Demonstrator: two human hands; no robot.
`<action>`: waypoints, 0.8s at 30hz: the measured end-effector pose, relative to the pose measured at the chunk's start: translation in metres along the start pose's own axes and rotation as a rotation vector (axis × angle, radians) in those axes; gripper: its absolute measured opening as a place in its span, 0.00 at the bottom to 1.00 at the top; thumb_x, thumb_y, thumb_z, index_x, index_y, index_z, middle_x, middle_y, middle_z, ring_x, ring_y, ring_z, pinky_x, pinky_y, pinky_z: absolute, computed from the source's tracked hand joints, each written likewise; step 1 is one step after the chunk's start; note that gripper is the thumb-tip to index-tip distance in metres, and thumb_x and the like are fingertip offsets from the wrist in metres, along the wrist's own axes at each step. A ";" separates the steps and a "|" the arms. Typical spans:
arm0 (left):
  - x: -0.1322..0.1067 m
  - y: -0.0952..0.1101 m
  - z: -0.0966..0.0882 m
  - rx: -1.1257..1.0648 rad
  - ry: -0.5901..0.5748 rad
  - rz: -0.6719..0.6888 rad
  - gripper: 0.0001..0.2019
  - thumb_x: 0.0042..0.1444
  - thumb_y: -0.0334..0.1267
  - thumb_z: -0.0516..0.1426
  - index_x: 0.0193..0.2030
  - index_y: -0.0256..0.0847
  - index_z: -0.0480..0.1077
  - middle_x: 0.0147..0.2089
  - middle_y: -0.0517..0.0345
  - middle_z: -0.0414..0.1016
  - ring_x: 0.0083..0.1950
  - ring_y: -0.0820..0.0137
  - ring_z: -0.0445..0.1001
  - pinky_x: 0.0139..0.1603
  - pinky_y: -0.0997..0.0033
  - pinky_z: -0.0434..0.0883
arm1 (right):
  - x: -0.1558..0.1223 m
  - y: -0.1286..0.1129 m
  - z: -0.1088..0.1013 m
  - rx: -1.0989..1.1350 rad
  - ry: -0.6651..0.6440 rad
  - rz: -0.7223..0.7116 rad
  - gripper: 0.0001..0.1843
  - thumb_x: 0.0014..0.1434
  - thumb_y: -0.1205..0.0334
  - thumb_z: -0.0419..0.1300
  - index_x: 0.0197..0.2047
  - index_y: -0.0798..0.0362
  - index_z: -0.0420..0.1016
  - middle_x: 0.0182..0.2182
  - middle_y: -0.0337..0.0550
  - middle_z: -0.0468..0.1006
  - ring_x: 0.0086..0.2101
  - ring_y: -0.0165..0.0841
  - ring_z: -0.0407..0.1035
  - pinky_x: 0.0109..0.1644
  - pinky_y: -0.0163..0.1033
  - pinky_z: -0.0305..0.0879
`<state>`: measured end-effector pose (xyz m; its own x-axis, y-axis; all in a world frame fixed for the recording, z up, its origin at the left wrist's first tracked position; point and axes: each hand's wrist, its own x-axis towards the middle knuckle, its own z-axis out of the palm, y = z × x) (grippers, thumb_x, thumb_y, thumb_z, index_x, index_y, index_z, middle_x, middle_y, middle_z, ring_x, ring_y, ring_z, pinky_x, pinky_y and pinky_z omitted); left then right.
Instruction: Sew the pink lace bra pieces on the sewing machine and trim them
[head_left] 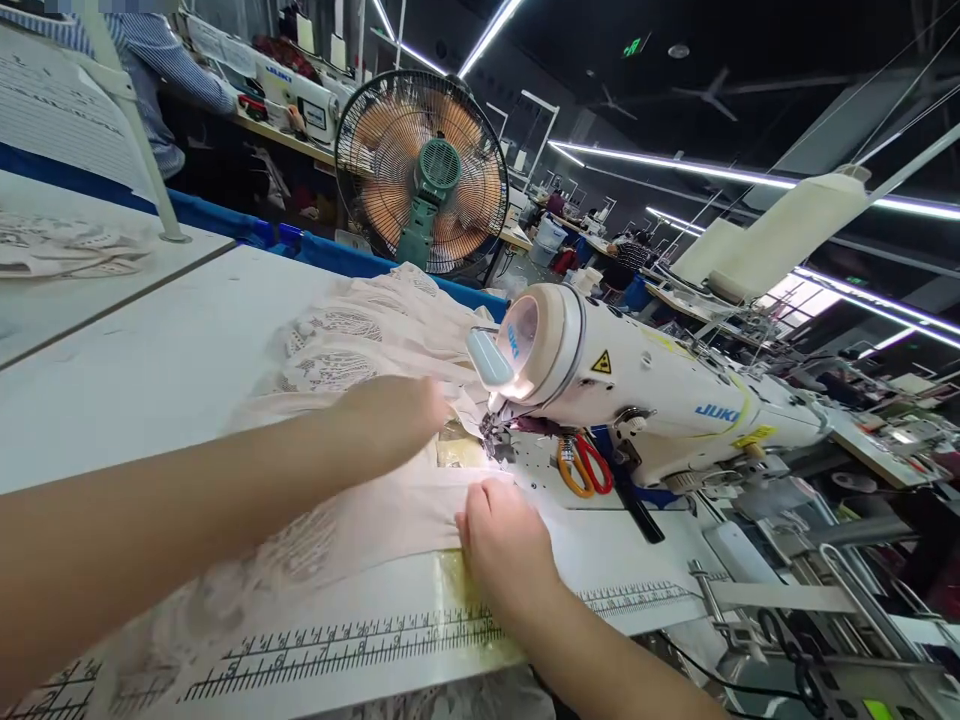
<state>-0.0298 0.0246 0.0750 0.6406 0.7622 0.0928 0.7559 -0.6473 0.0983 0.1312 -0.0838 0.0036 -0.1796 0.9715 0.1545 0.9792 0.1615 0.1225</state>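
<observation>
Centrally, pressing pale openwork lace fabric point(352, 350) flat: left hand point(390, 415) open, palm down; right hand point(502, 545) curled over its smooth hem, grip unclear, beside glossy white Juki sewing machine point(645, 390).

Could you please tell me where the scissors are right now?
In the head view, the scissors lie under the sewing machine, right of centre, just beyond the right hand.
</observation>
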 end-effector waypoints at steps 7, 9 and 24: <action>0.051 0.018 0.048 0.018 -0.068 0.000 0.12 0.62 0.34 0.50 0.41 0.34 0.74 0.42 0.44 0.77 0.41 0.58 0.78 0.38 0.66 0.70 | -0.004 0.001 0.027 0.175 0.082 -0.224 0.21 0.62 0.65 0.57 0.58 0.56 0.66 0.57 0.59 0.70 0.57 0.50 0.65 0.56 0.51 0.65; 0.067 0.013 0.052 0.005 -0.041 -0.077 0.16 0.64 0.38 0.47 0.42 0.34 0.74 0.39 0.44 0.78 0.40 0.56 0.78 0.36 0.65 0.70 | 0.005 0.011 0.021 0.177 0.050 -0.356 0.19 0.63 0.66 0.56 0.57 0.57 0.67 0.59 0.58 0.68 0.59 0.47 0.62 0.60 0.48 0.62; -0.005 0.005 0.084 -0.212 0.046 0.462 0.21 0.67 0.41 0.44 0.60 0.38 0.68 0.61 0.48 0.72 0.61 0.61 0.69 0.64 0.61 0.64 | 0.018 0.043 0.011 0.288 0.000 -0.679 0.09 0.62 0.65 0.55 0.41 0.59 0.75 0.42 0.50 0.78 0.47 0.39 0.70 0.54 0.42 0.68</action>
<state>-0.0176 0.0182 -0.0080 0.8914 0.3981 0.2168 0.3481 -0.9075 0.2352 0.1711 -0.0572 0.0010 -0.7550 0.6413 0.1368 0.6382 0.7665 -0.0714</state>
